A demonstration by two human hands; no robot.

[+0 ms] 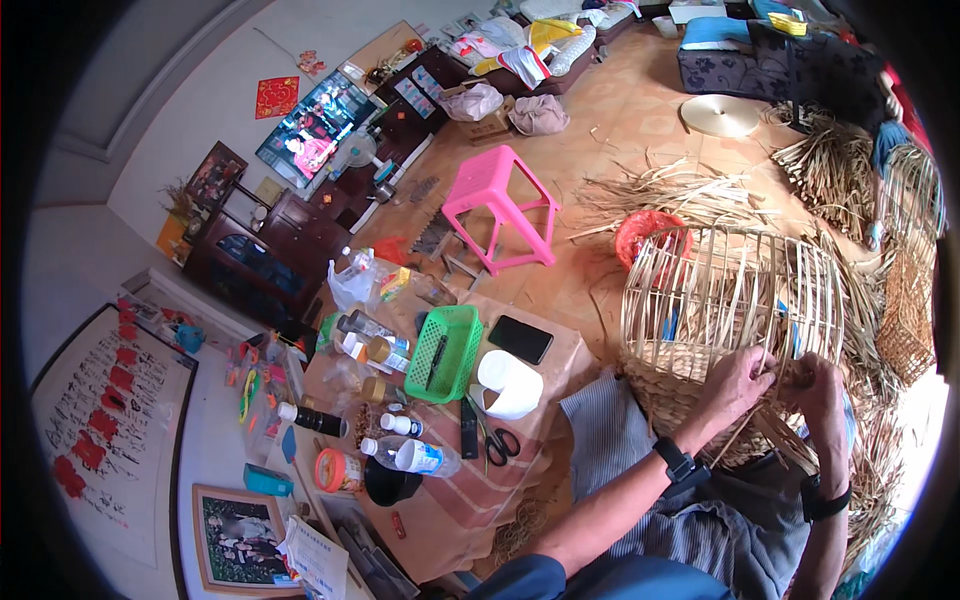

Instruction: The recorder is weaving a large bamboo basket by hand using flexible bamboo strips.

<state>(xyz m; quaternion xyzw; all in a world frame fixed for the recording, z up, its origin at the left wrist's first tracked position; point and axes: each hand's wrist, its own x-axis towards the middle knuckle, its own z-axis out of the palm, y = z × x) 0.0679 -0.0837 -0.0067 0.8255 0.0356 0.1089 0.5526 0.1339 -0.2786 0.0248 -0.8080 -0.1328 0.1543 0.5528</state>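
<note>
A half-woven basket frame (735,300) of pale upright ribs rests on my lap, its lower band woven tight from straw. My left hand (738,380) grips the woven rim at the base of the ribs, fingers curled on a strand. My right hand (822,385) sits just to the right on the same rim, pinching straw there. Both wrists wear black bands. Loose straw hangs below the hands.
A low table (560,350) at my left carries a green basket (445,352), a black phone (520,339), a white tape roll (508,384), scissors (500,445) and several bottles. A pink stool (500,205), an orange basket (645,232) and straw piles (690,190) lie on the floor.
</note>
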